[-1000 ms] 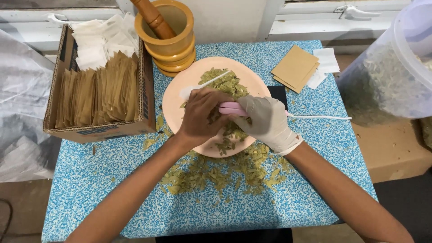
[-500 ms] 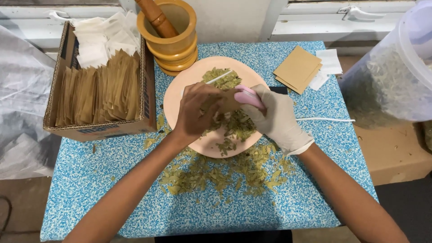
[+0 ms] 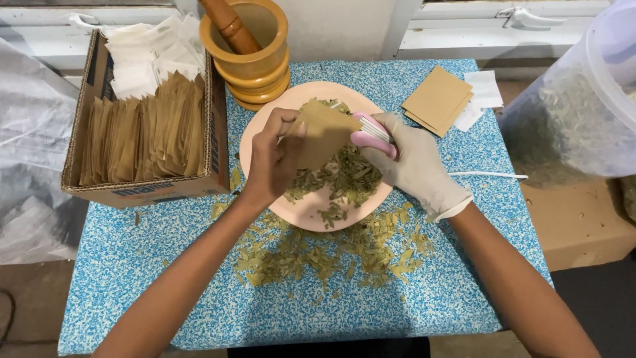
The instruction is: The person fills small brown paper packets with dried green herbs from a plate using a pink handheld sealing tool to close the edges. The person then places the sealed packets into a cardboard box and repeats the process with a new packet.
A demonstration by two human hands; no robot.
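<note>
Head view, read from left to right. At far left, crumpled grey plastic sheeting (image 3: 26,152) lies beside the surface (image 3: 165,292), which is covered in a blue-and-white speckled pattern. On its left part stands an open cardboard box (image 3: 142,189) packed with upright brown paper pouches (image 3: 142,132); white pouches (image 3: 149,59) are heaped at the box's far end. Just right of the box, a yellow wooden mortar (image 3: 255,66) stands with a brown pestle (image 3: 228,25) leaning inside it. In the centre, a pink plate (image 3: 311,212) carries a pile of dried green leaves (image 3: 344,176); more spilled leaves (image 3: 331,255) lie scattered on the surface at the plate's near edge. The bare left hand (image 3: 271,162) is above the plate, its grip closed, thumb and fingers pinching a single brown paper pouch (image 3: 324,132) by its left edge and holding it just over the leaf pile. The right hand (image 3: 414,166), in a white glove, has its grip closed around a pink-handled tool (image 3: 371,136), whose tip meets the pouch's right edge; its working end is hidden behind the pouch. Farther right, a small stack of flat brown pouches (image 3: 437,99) lies on white pouches (image 3: 483,93), and a thin white cord (image 3: 490,175) runs off the surface. At far right, a large translucent container (image 3: 583,106) holds more dried leaves.
</note>
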